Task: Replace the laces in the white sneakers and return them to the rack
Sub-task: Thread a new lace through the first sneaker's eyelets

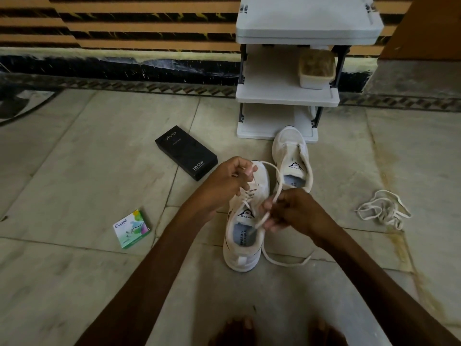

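A white sneaker point(243, 248) stands on the floor in front of me, toe away, partly laced. My left hand point(225, 179) pinches one end of its white lace point(278, 178) above the toe. My right hand point(296, 212) pinches the other stretch of that lace beside the tongue; a loose tail trails on the floor to the right. The second white sneaker point(291, 156) sits just behind, without a lace, its toe touching the white shoe rack point(287, 98).
A loose pile of white laces point(383, 209) lies on the floor at the right. A black phone box point(185, 152) and a small green box point(132, 228) lie to the left. A brush point(316, 68) rests on the rack's middle shelf. My bare feet point(249, 330) show at the bottom edge.
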The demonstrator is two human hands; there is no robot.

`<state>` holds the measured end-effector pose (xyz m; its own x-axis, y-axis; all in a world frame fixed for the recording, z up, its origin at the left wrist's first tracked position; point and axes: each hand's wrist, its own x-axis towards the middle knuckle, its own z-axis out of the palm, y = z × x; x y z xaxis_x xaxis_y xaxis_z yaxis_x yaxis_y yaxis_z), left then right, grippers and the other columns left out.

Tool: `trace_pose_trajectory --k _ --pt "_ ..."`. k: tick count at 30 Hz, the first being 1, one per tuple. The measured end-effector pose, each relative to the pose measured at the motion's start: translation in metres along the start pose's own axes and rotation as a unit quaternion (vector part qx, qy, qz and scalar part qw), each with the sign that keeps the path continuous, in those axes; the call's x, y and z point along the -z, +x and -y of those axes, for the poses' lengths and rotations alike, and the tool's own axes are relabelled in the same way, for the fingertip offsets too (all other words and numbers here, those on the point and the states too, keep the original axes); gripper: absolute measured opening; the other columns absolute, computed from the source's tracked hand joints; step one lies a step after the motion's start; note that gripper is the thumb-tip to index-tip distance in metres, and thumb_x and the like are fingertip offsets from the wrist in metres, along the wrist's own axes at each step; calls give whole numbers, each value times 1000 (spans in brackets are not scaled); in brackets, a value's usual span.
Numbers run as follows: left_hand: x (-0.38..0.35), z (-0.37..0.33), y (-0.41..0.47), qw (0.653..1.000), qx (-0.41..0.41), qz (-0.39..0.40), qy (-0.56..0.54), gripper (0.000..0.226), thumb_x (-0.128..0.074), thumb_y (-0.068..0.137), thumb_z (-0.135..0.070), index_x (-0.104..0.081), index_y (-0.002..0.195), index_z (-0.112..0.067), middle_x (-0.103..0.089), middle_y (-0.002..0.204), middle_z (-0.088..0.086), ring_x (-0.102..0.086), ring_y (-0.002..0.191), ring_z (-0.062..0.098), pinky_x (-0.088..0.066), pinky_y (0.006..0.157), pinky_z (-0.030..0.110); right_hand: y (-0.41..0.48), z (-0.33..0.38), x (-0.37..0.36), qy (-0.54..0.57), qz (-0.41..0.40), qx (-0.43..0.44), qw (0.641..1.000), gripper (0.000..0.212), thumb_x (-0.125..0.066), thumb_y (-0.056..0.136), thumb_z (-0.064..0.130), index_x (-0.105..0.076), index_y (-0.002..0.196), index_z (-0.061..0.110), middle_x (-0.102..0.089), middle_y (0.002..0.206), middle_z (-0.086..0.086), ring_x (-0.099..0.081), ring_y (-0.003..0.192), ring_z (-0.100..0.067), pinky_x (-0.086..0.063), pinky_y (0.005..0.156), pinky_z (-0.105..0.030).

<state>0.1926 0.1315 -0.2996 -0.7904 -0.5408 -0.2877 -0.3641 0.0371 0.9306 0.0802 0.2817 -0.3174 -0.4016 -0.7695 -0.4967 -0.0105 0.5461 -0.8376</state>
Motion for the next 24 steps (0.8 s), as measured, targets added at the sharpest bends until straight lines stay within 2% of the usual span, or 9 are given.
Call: trace_pose_trajectory --k 2,5,8,10,13,17,20,22,24 --pt "0 6 -1 999 6 -27 34 12 -50 99 -18 -60 106 -22 -66 90 -5 -62 75 7 -47 66 23 1 4 -3 109 -43 9 993 18 -55 96 10 -69 94 -1 -73 78 -17 -72 68 -22 -59 62 -26" --pt "-4 17 -7 999 32 -3 35 14 -51 99 -25 -63 107 -21 -70 91 -1 -67 78 12 -53 68 25 5 5 -7 168 -81 22 982 11 -60 93 6 -68 92 -1 -71 76 -18 -69 69 -22 -60 66 -26" --pt "-9 25 -14 997 68 8 30 16 -57 96 -29 -64 106 -18 -73 89 4 -71 78 17 -57 70 28 5 5 -11 194 -117 32 974 9 -66 87 2 -69 93 -3 -71 80 -20 -69 71 -22 -58 64 -22" --pt "-11 31 -18 998 64 -8 25 13 -61 94 -20 -66 102 -12 -73 85 8 -70 74 20 -57 71 30 5 4 -13 207 -132 37 969 11 -68 85 1 -69 95 -4 -72 82 -20 -70 73 -23 -57 63 -21" --pt "-10 35 -21 998 30 -41 39 14 -57 95 -11 -69 98 -4 -72 79 10 -68 69 20 -56 69 27 7 3 -15 203 -101 47 973 12 -69 83 -2 -70 95 -3 -72 88 -21 -70 80 -27 -60 73 -30" --pt "-11 32 -23 995 2 -48 86 10 -54 95 -6 -62 100 -5 -71 76 9 -68 64 19 -57 65 25 9 0 -22 89 -66 81 991 8 -72 83 4 -75 90 4 -75 83 -11 -71 75 -22 -59 67 -25" --pt "-12 28 -24 994 -12 -34 101 10 -53 94 -7 -53 103 -9 -69 78 3 -67 67 15 -52 61 18 16 -6 -27 -121 -130 140 974 3 -76 81 11 -77 79 13 -73 71 3 -67 64 -8 -55 60 -20" --pt "-9 35 -23 974 -39 -62 213 8 -56 94 -14 -55 102 -17 -66 88 -3 -65 78 12 -46 65 13 18 -10 -30 -227 -168 153 947 11 -74 81 14 -73 70 16 -67 64 9 -60 57 -3 -49 55 -19" --pt "-4 42 -25 945 -54 -105 305 7 -62 92 -22 -61 98 -22 -58 91 -10 -60 80 7 -39 64 8 17 -11 -35 -247 -167 157 941 15 -70 82 13 -68 69 18 -64 66 8 -56 57 -2 -40 53 -10"
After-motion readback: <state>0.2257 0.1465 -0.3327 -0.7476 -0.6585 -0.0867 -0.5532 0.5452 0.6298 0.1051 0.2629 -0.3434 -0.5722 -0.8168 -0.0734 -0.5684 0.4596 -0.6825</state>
